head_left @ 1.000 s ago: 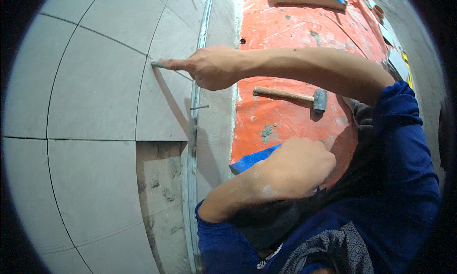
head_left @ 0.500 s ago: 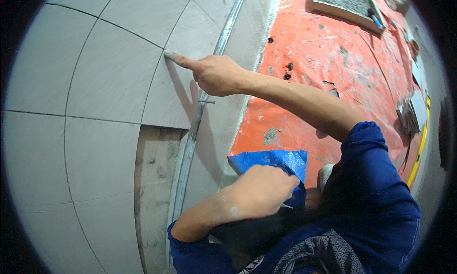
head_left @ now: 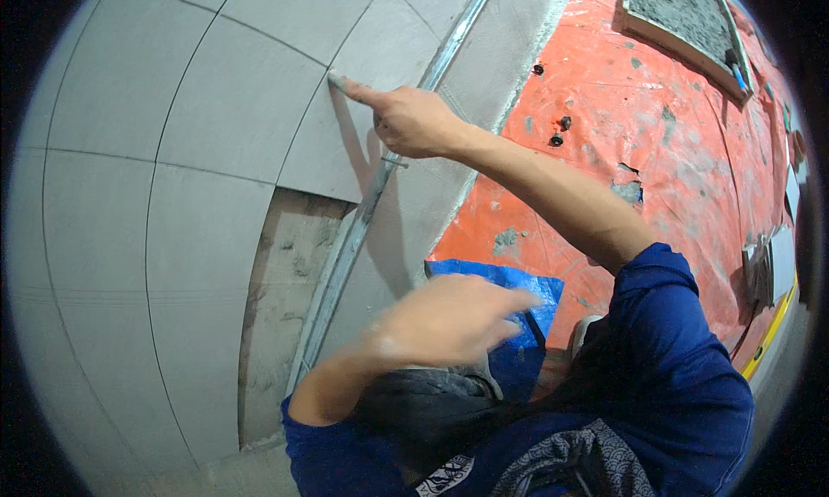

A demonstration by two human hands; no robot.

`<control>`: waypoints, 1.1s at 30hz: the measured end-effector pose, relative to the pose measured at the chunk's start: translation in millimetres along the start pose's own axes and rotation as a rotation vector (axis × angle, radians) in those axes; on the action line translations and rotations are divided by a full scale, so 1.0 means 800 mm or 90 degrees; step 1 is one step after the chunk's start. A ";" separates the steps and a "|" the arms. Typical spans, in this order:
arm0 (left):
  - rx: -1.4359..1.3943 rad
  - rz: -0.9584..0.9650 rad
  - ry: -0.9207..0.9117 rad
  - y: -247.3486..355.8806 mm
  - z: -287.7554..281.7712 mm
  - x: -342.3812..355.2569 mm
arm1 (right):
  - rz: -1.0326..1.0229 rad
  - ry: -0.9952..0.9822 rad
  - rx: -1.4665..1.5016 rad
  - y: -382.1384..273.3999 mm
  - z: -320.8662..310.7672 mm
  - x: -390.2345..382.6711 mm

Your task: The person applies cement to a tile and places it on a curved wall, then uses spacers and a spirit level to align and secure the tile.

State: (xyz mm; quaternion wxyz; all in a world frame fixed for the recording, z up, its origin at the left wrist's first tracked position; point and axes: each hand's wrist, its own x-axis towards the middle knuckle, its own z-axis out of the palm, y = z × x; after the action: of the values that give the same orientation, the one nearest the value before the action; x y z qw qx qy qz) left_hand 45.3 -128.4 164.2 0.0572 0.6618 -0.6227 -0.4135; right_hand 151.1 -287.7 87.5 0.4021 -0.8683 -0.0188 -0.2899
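Observation:
My right hand (head_left: 416, 121) reaches far to the left with its index finger stretched out. Its dusty, greyish fingertip rests at the dark joint where corners of the large grey tiles (head_left: 224, 95) meet. The other fingers are curled under, and nothing shows in them. Beneath that wrist runs a metal rail (head_left: 350, 229) along the tiled wall's edge, with a nail (head_left: 395, 162) sticking out beside it. My left hand (head_left: 453, 320), smeared by motion, hovers by a blue plastic sheet (head_left: 518, 286). Its thumb and index finger are apart, with nothing visible between them.
An untiled strip (head_left: 289, 272) shows bare wall beside the rail. Orange sheeting (head_left: 596, 195) covers the floor, with dark round bits and mortar crumbs on it. A mortar tray (head_left: 669, 32) lies at the far right. Stacked tiles (head_left: 771, 268) and a yellow level (head_left: 773, 329) are at the right edge.
The view has shifted, so the wall and tray appear further right. My right fingertip stays at the same tile joint. My left hand has gone from curled fingers to spread ones.

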 end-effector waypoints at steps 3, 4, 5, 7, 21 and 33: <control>-0.140 -0.163 0.167 -0.049 -0.005 -0.056 | 0.000 0.004 -0.058 0.000 -0.002 0.003; -0.215 -0.241 0.253 -0.061 -0.003 -0.075 | -0.013 0.007 -0.052 0.000 -0.003 0.005; -0.214 -0.305 0.332 -0.074 -0.004 -0.092 | -0.014 0.004 -0.063 0.000 -0.002 0.005; -0.241 -0.375 0.494 -0.093 -0.005 -0.111 | -0.024 0.018 -0.082 -0.001 0.003 0.006; -0.310 -0.194 0.855 -0.123 -0.006 -0.079 | -0.011 0.034 -0.073 -0.004 0.003 0.004; -0.268 -0.162 0.870 -0.129 -0.002 -0.074 | -0.001 0.073 -0.059 -0.017 -0.001 0.008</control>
State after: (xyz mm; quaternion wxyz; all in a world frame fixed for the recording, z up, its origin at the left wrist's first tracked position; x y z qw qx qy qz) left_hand 133.4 -54.9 132.0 0.5113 0.8145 -0.2733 -0.0222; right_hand 152.4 -280.9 100.6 0.3614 -0.8680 0.0168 -0.3402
